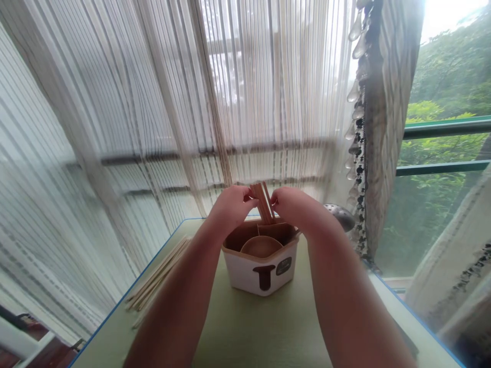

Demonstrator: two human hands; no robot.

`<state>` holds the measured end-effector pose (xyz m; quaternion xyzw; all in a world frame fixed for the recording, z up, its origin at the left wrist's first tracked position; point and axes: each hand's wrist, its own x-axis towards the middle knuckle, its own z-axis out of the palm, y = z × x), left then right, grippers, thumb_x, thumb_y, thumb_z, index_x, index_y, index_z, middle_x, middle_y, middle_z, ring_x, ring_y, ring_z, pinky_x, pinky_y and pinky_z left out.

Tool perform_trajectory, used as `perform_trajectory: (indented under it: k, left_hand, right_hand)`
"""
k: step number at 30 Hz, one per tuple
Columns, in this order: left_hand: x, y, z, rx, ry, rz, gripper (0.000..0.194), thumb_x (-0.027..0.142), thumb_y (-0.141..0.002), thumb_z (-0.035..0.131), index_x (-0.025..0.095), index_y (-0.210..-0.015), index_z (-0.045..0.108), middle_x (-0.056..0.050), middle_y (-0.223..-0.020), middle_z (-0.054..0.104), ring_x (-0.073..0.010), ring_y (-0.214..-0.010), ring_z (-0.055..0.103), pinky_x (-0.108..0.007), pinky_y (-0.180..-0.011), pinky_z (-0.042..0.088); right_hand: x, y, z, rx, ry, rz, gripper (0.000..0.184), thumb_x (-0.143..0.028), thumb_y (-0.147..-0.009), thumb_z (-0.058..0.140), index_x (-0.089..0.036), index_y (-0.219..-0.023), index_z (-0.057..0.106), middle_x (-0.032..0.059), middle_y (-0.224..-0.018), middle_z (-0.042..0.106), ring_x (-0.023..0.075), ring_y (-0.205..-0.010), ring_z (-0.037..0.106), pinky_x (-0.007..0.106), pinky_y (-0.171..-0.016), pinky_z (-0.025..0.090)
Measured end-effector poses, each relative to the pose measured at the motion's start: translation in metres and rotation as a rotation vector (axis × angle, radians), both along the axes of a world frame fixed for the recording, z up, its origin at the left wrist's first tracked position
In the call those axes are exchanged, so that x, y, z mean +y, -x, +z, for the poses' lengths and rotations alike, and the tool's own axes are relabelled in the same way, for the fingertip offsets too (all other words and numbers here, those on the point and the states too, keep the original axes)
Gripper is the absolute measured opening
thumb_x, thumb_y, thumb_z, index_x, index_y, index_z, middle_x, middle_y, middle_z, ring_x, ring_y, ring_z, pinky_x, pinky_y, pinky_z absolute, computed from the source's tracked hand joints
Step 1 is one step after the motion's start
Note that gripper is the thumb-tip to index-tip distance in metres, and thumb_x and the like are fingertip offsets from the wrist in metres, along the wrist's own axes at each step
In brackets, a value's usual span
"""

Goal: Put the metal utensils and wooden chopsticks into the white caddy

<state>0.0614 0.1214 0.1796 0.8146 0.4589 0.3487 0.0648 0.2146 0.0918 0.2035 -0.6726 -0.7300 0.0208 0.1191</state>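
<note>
A bundle of reddish-brown chopsticks (261, 203) stands upright in the back of a white and brown utensil holder (240, 273), their lower ends hidden inside it. My left hand (235, 205) pinches the bundle from the left near the top. On the other side, my right hand (290, 203) has its fingertips closed at the rightmost chopstick, which stands slightly apart from the others. A round brown bowl-like part (263, 247) shows in the front of the holder. Past my right wrist, a perforated metal skimmer (342, 216) sticks out, its handle reaching toward the holder's right side.
Several long pale wooden sticks (159, 276) lie on the left of the pale green table (257, 327), beside my left forearm. Sheer striped curtains (153, 102) hang right behind the table. A beaded drape (387, 102) and window stand at the right.
</note>
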Motion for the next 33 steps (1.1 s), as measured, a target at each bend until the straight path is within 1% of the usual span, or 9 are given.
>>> perform_trajectory:
  k: [4, 10, 16, 18, 21, 24, 27, 29, 33]
  left_hand:
    - [0.005, -0.002, -0.003, -0.045, 0.016, -0.023, 0.022, 0.033, -0.073, 0.057, 0.016, -0.084, 0.068, -0.003, -0.072, 0.065, -0.0117, -0.058, 0.056, -0.022, -0.053, 0.043]
    - [0.004, -0.008, -0.001, -0.15, 0.102, -0.11, 0.022, 0.027, -0.074, 0.055, 0.016, -0.088, 0.068, -0.001, -0.068, 0.064, -0.0076, -0.045, 0.052, -0.021, -0.048, 0.044]
    - [0.001, -0.007, 0.002, -0.209, 0.075, -0.058, 0.026, 0.028, -0.075, 0.054, 0.016, -0.095, 0.066, -0.002, -0.075, 0.066, -0.0062, -0.046, 0.051, -0.019, -0.047, 0.043]
    - [0.0, -0.006, 0.003, -0.204, 0.111, -0.058, 0.027, 0.028, -0.074, 0.055, 0.015, -0.095, 0.066, -0.002, -0.074, 0.066, -0.0062, -0.047, 0.051, -0.019, -0.047, 0.044]
    - [0.0, -0.005, 0.004, -0.214, 0.18, -0.095, 0.028, 0.029, -0.074, 0.057, 0.015, -0.096, 0.066, -0.003, -0.076, 0.066, -0.0062, -0.048, 0.051, -0.02, -0.049, 0.046]
    - [0.001, -0.004, 0.003, -0.242, 0.226, -0.133, 0.028, 0.03, -0.073, 0.059, 0.014, -0.094, 0.066, -0.005, -0.08, 0.067, -0.0067, -0.051, 0.053, -0.021, -0.051, 0.048]
    - [0.002, -0.001, 0.002, -0.247, 0.231, -0.186, 0.023, 0.028, -0.071, 0.06, 0.013, -0.088, 0.067, -0.004, -0.074, 0.066, -0.0073, -0.052, 0.053, -0.022, -0.052, 0.048]
    - [0.003, 0.0, 0.001, -0.249, 0.227, -0.211, 0.021, 0.026, -0.071, 0.061, 0.013, -0.085, 0.068, -0.004, -0.07, 0.065, -0.0077, -0.052, 0.053, -0.022, -0.052, 0.048]
    - [0.006, 0.0, -0.002, -0.244, 0.242, -0.217, 0.022, 0.026, -0.071, 0.06, 0.013, -0.087, 0.067, -0.005, -0.077, 0.066, -0.0102, -0.059, 0.057, -0.023, -0.053, 0.048]
  right_hand:
    - [-0.002, 0.001, 0.003, 0.052, -0.062, 0.064, 0.02, -0.022, -0.078, 0.051, -0.018, -0.089, 0.067, 0.009, -0.088, 0.067, 0.02, -0.079, 0.06, 0.026, -0.063, 0.041]
    - [0.008, -0.003, -0.002, 0.085, -0.114, 0.128, 0.022, -0.024, -0.08, 0.047, -0.017, -0.09, 0.065, 0.0083, -0.087, 0.067, 0.0174, -0.073, 0.058, 0.024, -0.058, 0.038]
    - [0.009, -0.003, -0.005, 0.153, -0.191, 0.198, 0.021, -0.025, -0.081, 0.046, -0.018, -0.088, 0.064, 0.0061, -0.084, 0.066, 0.0136, -0.069, 0.056, 0.021, -0.056, 0.035]
    - [0.009, -0.003, -0.006, 0.155, -0.171, 0.189, 0.02, -0.025, -0.081, 0.046, -0.018, -0.087, 0.064, 0.0061, -0.083, 0.066, 0.0131, -0.067, 0.056, 0.021, -0.055, 0.035]
    - [0.008, -0.002, -0.006, 0.165, -0.117, 0.166, 0.022, -0.025, -0.082, 0.046, -0.017, -0.088, 0.065, 0.0064, -0.082, 0.066, 0.0123, -0.064, 0.055, 0.02, -0.053, 0.035]
    - [0.009, -0.003, -0.007, 0.176, -0.115, 0.166, 0.023, -0.026, -0.082, 0.046, -0.016, -0.089, 0.066, 0.0067, -0.082, 0.067, 0.0124, -0.065, 0.055, 0.02, -0.055, 0.036]
    - [0.01, -0.003, -0.008, 0.183, -0.139, 0.192, 0.023, -0.027, -0.08, 0.048, -0.017, -0.089, 0.067, 0.0066, -0.083, 0.067, 0.0132, -0.068, 0.057, 0.021, -0.058, 0.037]
    - [0.009, -0.001, -0.007, 0.178, -0.146, 0.185, 0.022, -0.027, -0.08, 0.049, -0.017, -0.089, 0.067, 0.0072, -0.083, 0.067, 0.0142, -0.068, 0.057, 0.022, -0.059, 0.038]
    - [0.006, 0.003, -0.004, 0.156, -0.118, 0.143, 0.022, -0.027, -0.078, 0.051, -0.017, -0.089, 0.067, 0.0079, -0.084, 0.067, 0.0158, -0.071, 0.058, 0.023, -0.06, 0.038]
